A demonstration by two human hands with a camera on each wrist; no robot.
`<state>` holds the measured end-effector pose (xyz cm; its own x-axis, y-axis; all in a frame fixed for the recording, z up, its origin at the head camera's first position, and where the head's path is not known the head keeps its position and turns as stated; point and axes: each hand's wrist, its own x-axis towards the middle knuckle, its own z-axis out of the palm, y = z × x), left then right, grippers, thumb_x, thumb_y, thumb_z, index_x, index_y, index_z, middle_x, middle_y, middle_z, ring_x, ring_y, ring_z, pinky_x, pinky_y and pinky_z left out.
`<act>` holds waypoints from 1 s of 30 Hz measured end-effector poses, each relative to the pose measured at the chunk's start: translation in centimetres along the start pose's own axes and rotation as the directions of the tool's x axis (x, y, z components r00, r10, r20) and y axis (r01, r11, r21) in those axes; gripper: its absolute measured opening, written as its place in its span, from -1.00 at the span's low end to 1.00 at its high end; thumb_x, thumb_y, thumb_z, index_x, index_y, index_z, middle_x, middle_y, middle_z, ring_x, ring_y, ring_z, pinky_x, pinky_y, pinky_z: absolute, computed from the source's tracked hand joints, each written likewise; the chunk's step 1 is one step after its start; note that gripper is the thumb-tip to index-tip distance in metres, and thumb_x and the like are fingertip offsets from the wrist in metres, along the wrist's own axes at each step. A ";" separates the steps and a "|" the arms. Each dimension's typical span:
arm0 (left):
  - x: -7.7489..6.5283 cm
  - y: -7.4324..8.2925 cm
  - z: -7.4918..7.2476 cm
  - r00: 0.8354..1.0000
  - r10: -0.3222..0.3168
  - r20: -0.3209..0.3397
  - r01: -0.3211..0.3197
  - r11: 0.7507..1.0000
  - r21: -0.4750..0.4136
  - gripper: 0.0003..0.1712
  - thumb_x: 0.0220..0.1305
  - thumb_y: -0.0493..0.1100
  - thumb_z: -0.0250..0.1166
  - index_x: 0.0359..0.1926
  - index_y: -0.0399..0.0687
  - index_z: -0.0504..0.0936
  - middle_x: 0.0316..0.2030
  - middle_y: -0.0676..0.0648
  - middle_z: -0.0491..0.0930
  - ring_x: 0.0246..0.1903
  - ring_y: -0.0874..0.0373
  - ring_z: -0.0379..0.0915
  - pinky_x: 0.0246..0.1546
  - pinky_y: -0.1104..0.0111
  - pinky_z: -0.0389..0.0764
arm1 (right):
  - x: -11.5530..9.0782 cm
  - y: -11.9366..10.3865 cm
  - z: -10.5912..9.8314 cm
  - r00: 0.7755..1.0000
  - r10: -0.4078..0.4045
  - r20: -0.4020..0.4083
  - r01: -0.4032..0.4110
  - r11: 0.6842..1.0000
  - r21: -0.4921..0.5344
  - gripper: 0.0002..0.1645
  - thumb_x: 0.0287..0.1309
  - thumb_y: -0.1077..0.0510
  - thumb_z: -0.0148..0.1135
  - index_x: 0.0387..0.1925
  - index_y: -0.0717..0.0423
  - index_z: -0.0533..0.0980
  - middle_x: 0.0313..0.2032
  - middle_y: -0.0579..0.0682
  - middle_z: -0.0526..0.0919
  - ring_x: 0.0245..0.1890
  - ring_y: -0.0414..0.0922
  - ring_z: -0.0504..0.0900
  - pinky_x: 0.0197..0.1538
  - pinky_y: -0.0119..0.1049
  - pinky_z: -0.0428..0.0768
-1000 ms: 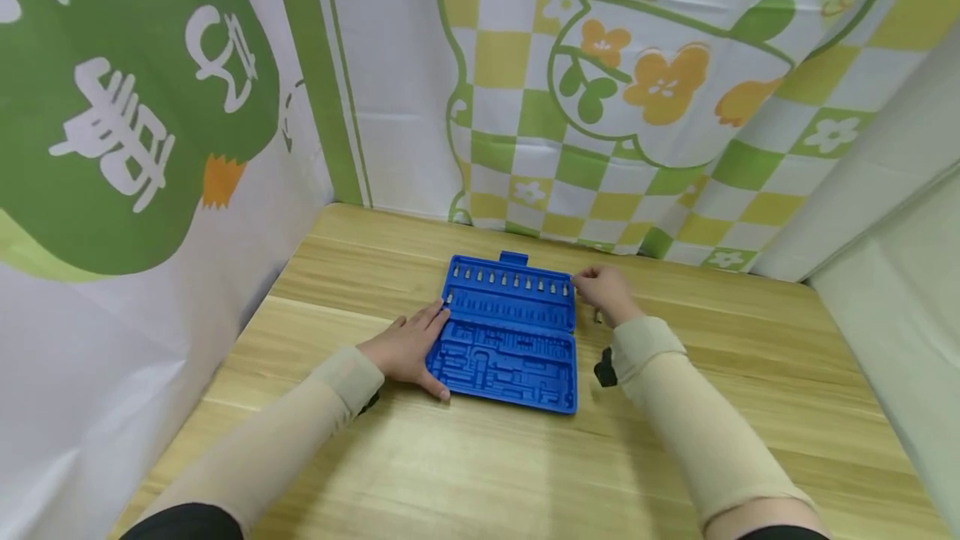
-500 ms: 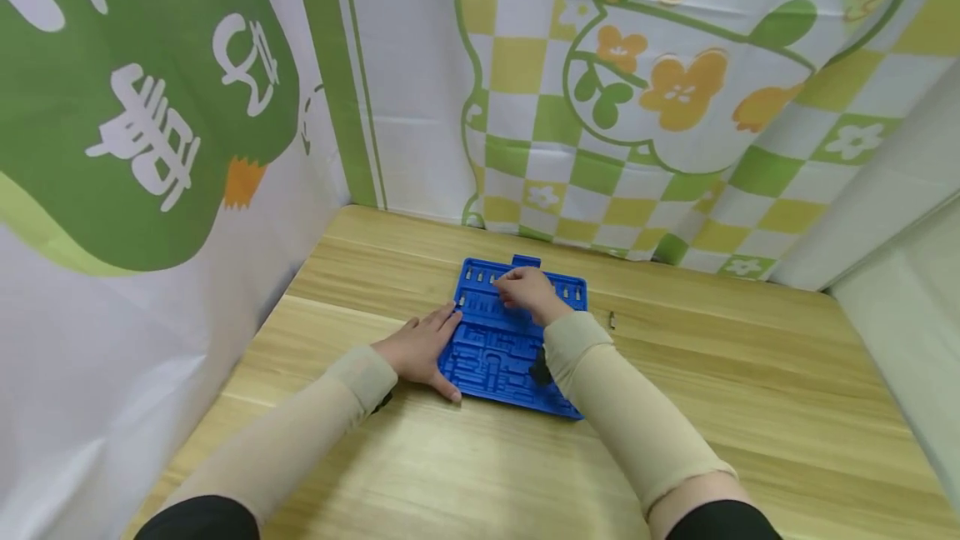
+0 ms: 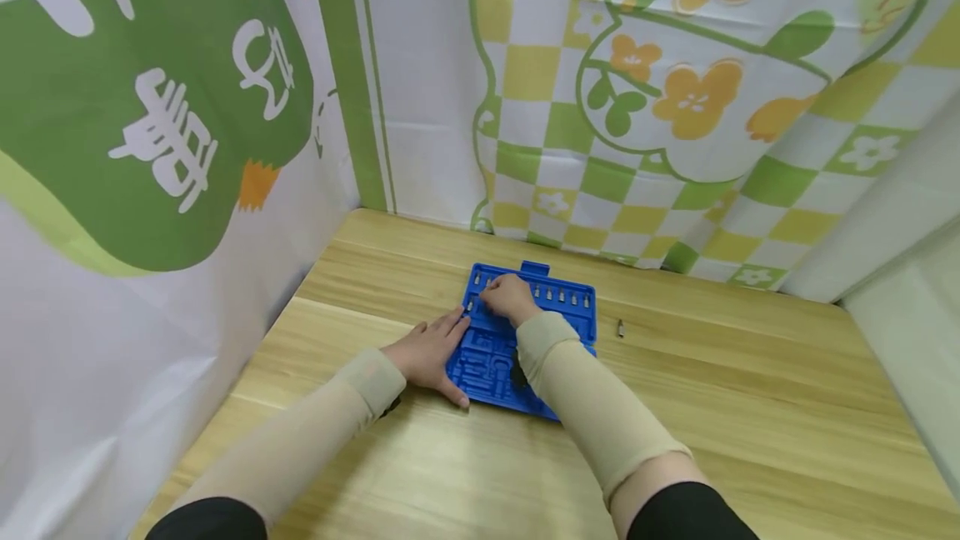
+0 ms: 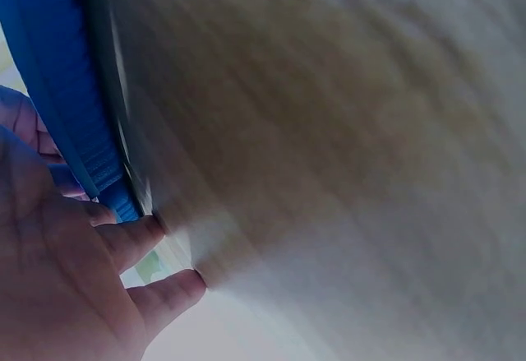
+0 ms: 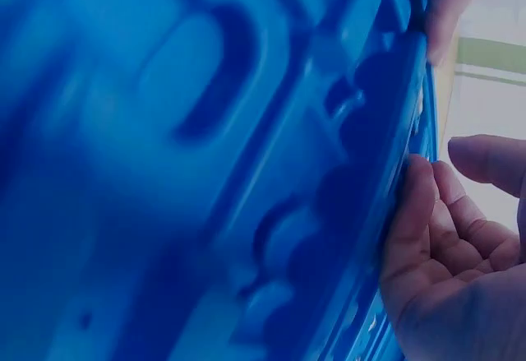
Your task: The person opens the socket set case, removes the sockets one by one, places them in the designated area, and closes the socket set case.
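A blue plastic bit case lies unfolded on the wooden table, with small metal bits along its far row. Another bit sits at the left of the row below. My left hand rests with spread fingers on the case's left edge; the left wrist view shows fingertips on the table. My right hand is over the far tray's left part, fingers bent and fingertips close together. In the right wrist view its thumb is near the fingers; whether they pinch a bit is hidden.
One loose bit lies on the table right of the case. A latch tab sticks out from the case's far edge. Printed curtains hang along the table's back and left sides.
My right hand has moved left from beside the case's far right corner to above the far tray's left part. My left hand stays on the case's left edge. The view has shifted slightly.
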<state>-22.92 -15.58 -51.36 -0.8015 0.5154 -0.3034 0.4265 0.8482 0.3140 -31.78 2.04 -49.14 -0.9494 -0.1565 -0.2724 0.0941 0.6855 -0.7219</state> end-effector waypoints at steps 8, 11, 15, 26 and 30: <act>-0.1 0.2 -0.2 1.000 0.013 0.003 -0.014 0.999 0.029 0.61 -0.09 0.57 0.48 0.66 -0.20 -0.16 0.64 -0.24 -0.30 0.59 -0.16 -0.23 0.47 -0.19 0.07 | 0.3 -1.1 0.9 0.998 0.057 -0.024 -0.058 0.998 -0.019 -0.81 0.30 0.21 0.29 -0.44 0.18 0.67 -0.47 -0.03 0.61 -0.42 -0.09 0.51 -0.29 -0.24 0.48; -0.3 0.3 -0.3 1.000 0.021 0.001 -0.021 0.999 0.029 0.60 -0.09 0.56 0.48 0.66 -0.21 -0.13 0.64 -0.25 -0.27 0.59 -0.16 -0.21 0.46 -0.19 0.10 | 0.7 -1.3 1.3 0.995 0.099 -0.010 -0.098 0.995 0.029 -0.74 0.29 0.26 0.27 -0.55 0.16 0.62 -0.57 -0.05 0.54 -0.54 -0.12 0.43 -0.41 -0.27 0.41; -0.5 0.1 -0.5 1.000 0.014 -0.011 -0.014 0.999 0.039 0.59 -0.11 0.57 0.49 0.66 -0.19 -0.11 0.63 -0.25 -0.24 0.59 -0.14 -0.18 0.45 -0.18 0.14 | 1.0 -1.7 1.6 0.989 0.148 0.003 -0.147 0.981 0.123 -0.70 0.30 0.26 0.29 -0.59 0.13 0.55 -0.59 -0.06 0.51 -0.58 -0.14 0.40 -0.45 -0.30 0.41; -0.7 0.4 0.0 1.000 0.001 -0.008 -0.001 1.000 0.032 0.63 -0.15 0.59 0.50 0.66 -0.19 -0.11 0.64 -0.24 -0.26 0.58 -0.11 -0.15 0.44 -0.23 0.13 | 0.4 -1.2 2.2 0.988 0.150 -0.045 -0.144 0.982 0.120 -0.85 0.26 0.18 0.41 -0.34 0.23 0.74 -0.37 0.01 0.67 -0.40 -0.10 0.51 -0.24 -0.23 0.55; -0.9 0.6 0.2 1.000 -0.005 -0.010 0.006 1.000 0.030 0.63 -0.16 0.58 0.50 0.66 -0.20 -0.12 0.64 -0.25 -0.26 0.58 -0.11 -0.15 0.44 -0.22 0.12 | 0.2 -1.2 2.2 0.990 0.124 -0.063 -0.123 0.992 0.020 -0.78 0.24 0.15 0.43 -0.19 0.23 0.77 -0.14 0.11 0.75 -0.18 -0.01 0.63 -0.01 -0.12 0.63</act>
<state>-21.87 -15.49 -51.09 -0.8078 0.5097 -0.2962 0.4345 0.8543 0.2852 -31.41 -0.41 -49.73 -0.9473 -0.0258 -0.3193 0.2159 0.6852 -0.6956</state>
